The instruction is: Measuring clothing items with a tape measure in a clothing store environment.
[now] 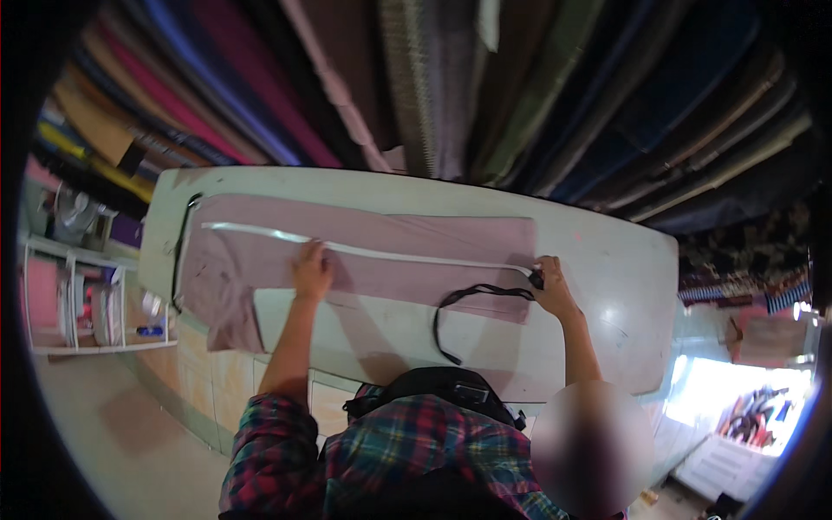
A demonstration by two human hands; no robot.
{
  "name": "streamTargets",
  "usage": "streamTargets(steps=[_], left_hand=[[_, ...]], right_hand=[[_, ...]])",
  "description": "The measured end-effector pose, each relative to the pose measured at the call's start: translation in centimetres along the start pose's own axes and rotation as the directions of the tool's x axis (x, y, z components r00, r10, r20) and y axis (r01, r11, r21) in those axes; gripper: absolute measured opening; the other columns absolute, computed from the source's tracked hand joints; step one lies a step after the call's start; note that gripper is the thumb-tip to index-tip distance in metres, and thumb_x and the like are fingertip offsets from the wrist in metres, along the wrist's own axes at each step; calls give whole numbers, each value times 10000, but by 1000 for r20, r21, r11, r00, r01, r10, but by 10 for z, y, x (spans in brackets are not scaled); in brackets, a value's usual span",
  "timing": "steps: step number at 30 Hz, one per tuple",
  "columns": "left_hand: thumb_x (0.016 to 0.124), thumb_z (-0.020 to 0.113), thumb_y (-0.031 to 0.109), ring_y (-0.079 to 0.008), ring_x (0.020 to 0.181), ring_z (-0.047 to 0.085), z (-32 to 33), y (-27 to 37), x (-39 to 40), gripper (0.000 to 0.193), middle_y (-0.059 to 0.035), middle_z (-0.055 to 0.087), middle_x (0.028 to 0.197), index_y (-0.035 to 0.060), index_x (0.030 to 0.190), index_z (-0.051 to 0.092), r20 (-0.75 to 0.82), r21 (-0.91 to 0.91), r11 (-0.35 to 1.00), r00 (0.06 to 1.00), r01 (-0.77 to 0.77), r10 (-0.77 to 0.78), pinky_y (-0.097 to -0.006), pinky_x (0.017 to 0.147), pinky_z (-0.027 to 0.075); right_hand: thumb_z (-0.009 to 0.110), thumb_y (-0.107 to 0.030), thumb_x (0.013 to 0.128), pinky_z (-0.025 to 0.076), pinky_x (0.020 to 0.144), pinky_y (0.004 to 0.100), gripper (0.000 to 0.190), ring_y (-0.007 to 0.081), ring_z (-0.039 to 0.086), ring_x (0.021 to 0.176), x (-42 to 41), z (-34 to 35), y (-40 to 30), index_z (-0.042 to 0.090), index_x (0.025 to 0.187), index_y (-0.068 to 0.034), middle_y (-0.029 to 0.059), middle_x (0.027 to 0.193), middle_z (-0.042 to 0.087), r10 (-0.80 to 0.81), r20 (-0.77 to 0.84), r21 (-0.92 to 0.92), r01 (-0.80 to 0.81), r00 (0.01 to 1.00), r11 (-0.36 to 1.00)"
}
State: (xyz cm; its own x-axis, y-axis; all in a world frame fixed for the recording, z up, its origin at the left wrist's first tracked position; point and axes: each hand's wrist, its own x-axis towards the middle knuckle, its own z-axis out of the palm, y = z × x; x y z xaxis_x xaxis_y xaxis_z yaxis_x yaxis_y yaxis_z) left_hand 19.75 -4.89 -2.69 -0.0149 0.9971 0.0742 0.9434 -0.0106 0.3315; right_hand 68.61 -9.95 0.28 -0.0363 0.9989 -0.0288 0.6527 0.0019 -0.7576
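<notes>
A pair of folded mauve trousers [364, 237] lies lengthwise over the white table. Along the cloth runs a long white strip [403, 257], which looks like a measuring tape; its markings cannot be read. My left hand [312, 273] rests on the trousers with its fingertips at the strip; whether they pinch it is unclear. At the hem end, my right hand [554, 286] grips a small black piece [536, 279] at the strip's end. From near that hand, a black cord or strap [448, 299] curls over the leg and onto the tabletop.
Many folded garments [448, 91] line the table's far edge. The white table [611, 273] has rounded corners. A dark cord [179, 253] runs by its left end. A white shelf unit [75, 299] and a fan [73, 205] stand left. A black waist bag [448, 393] sits at my front.
</notes>
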Motion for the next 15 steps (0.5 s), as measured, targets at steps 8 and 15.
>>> streamTargets(steps=[8,15], left_hand=[[823,450,505,-371,1331,23,14,30,-38,842,-212,19,1437,44,1392,34,66,0,945,943,326,-325,-531,1044,68],[833,362,576,-370,1331,-48,11,34,-31,850,-228,-20,1435,39,1393,13,196,56,936,916,347,-351,-525,1044,1]], right_hand=[[756,-83,621,445,641,354,672,277,572,668,-8,29,-37,380,1175,-28,130,734,578,215,-362,-33,-243,907,970],[765,-116,626,452,695,304,561,250,579,756,-30,4,-4,472,1096,-24,134,832,581,129,-592,33,-136,796,990]])
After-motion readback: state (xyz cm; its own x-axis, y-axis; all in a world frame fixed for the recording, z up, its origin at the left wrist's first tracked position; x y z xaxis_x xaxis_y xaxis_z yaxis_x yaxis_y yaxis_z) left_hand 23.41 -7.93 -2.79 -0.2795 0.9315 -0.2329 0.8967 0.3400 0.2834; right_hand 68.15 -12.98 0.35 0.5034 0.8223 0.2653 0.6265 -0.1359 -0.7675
